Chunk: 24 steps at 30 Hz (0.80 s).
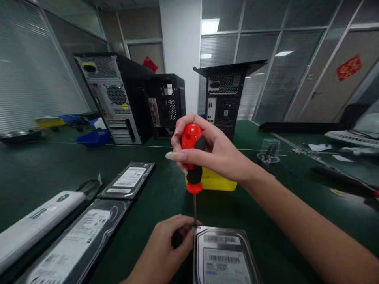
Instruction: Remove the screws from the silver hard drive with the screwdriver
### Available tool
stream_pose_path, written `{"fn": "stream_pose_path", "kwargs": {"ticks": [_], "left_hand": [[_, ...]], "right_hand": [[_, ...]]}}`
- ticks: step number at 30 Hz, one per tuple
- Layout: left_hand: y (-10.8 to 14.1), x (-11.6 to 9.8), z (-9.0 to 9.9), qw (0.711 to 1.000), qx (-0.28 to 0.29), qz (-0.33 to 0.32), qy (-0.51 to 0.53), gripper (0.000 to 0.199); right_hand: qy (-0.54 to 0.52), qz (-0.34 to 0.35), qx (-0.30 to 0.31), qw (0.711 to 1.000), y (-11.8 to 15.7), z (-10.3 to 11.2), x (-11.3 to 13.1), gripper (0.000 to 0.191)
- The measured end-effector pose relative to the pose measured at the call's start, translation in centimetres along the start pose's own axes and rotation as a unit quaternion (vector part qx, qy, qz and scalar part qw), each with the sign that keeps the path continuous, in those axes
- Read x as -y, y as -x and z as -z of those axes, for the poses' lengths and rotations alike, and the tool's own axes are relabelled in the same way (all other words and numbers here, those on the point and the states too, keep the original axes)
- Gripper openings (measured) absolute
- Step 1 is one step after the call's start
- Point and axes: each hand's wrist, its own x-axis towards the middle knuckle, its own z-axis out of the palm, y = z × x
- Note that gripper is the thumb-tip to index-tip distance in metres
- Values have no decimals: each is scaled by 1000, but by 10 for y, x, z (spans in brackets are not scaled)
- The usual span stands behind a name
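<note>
The right hand's grip is wrapped around a red-and-black screwdriver, tip at the far-left corner of a hard drive, near on the worktop. Left hand beside that corner, its hold unclear. Work seems underway; the drive looks whole, remaining steps unclear.

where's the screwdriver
Mid head view, the screwdriver stands upright in the right hand, tip at the far-left corner of the hard drive beside the left hand.

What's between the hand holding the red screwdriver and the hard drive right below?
In the head view, the screwdriver's lower handle and metal shaft stand between the right hand and the hard drive, beside the left hand.
</note>
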Motion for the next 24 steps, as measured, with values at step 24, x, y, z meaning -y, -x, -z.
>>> {"fn": "stream_pose_path", "kwargs": {"ticks": [24], "left_hand": [[1,-3,-1,997,27,9,-78,21]], "right_hand": [[-58,-32,27,997,1,3,3,16]]}}
